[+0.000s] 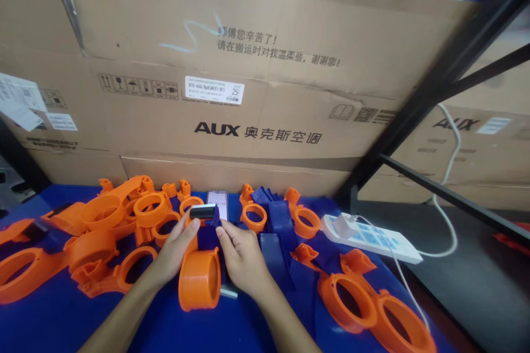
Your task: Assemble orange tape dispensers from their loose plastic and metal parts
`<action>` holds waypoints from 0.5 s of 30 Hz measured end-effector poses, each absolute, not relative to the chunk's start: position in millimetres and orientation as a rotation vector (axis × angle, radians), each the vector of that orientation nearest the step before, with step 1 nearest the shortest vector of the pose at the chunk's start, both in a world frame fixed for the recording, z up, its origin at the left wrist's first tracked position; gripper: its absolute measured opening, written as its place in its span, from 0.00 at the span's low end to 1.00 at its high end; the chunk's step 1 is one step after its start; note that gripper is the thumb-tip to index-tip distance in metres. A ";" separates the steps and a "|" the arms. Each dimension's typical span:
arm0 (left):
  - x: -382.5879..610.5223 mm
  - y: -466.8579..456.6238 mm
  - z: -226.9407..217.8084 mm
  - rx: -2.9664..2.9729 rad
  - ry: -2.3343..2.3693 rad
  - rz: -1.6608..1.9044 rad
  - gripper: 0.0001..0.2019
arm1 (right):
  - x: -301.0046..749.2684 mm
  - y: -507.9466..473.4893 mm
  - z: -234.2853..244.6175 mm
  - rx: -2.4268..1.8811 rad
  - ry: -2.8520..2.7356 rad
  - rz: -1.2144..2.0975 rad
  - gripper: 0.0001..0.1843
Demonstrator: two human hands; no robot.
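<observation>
Both my hands are at an orange tape dispenser (200,281) above the blue tabletop (161,325). My left hand (176,251) is closed round its upper part, thumb below a black piece (202,213) with a serrated light edge. My right hand (244,259) pinches a small dark blue plastic part (216,216) at the right end of that black piece. The dispenser's round hub hangs down between my wrists. Fingers hide part of the grip on both sides. Below my right hand a small metallic strip (229,292) lies on the table.
Several orange dispenser frames (101,212) are heaped at left; others (348,303) lie at right. Dark blue plastic parts (275,256) sit right of centre. A phone (218,204) stands behind my hands. A white power strip (372,237) with cables lies at right. A large carton (265,88) walls the back.
</observation>
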State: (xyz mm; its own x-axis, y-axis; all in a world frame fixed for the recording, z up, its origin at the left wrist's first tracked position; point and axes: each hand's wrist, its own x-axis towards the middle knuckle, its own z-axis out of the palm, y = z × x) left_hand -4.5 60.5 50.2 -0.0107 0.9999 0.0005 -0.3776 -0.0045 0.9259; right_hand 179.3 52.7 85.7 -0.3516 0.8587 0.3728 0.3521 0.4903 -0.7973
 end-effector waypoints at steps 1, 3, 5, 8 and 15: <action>-5.2 60.1 50.1 0.919 0.940 1.384 0.25 | 178.4 51.7 84.8 -1.007 -1.896 0.793 0.19; -6.5 57.9 51.9 0.929 0.988 1.398 0.24 | 176.0 49.6 83.6 -1.014 -1.855 0.809 0.19; -7.7 54.0 55.6 0.932 1.007 1.406 0.23 | 174.3 47.7 83.7 -1.004 -1.813 0.832 0.19; -8.0 47.4 61.2 0.896 0.932 1.416 0.22 | 173.3 46.5 86.1 -0.969 -1.739 0.883 0.21; 1.3 45.2 65.3 0.747 0.963 1.454 0.22 | 173.1 54.2 84.6 -0.956 -1.612 1.057 0.17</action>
